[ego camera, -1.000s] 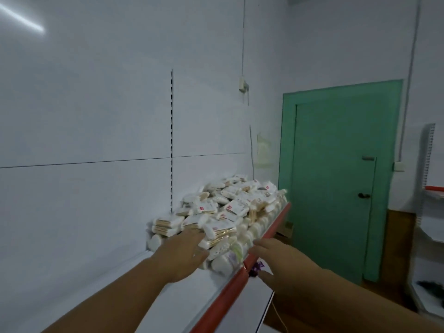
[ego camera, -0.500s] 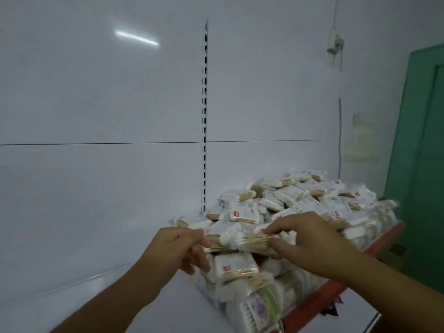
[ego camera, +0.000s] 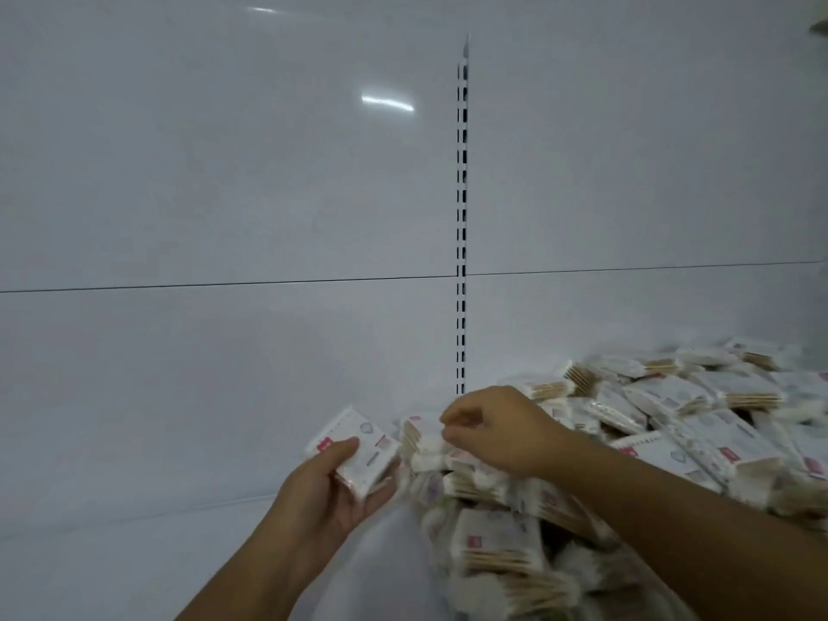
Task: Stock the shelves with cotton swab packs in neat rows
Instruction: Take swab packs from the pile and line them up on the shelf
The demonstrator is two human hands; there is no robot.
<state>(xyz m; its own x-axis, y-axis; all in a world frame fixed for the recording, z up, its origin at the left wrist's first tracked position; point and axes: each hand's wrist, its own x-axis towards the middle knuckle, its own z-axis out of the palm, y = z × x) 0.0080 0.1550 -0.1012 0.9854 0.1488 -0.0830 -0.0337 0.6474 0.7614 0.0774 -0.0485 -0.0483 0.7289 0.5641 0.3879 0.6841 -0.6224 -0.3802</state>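
My left hand [ego camera: 325, 493] grips one swab pack [ego camera: 358, 445], fingers [ego camera: 369, 497] curled round it. Just right, my right hand [ego camera: 502, 434] pinches a second pack [ego camera: 423, 441] at the edge of the heap [ego camera: 672, 423] on the shelf [ego camera: 134, 566].

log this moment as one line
left hand: holds one cotton swab pack | right hand: pinches pile-edge pack | pile: loose heap on shelf, right side | rows: none in view
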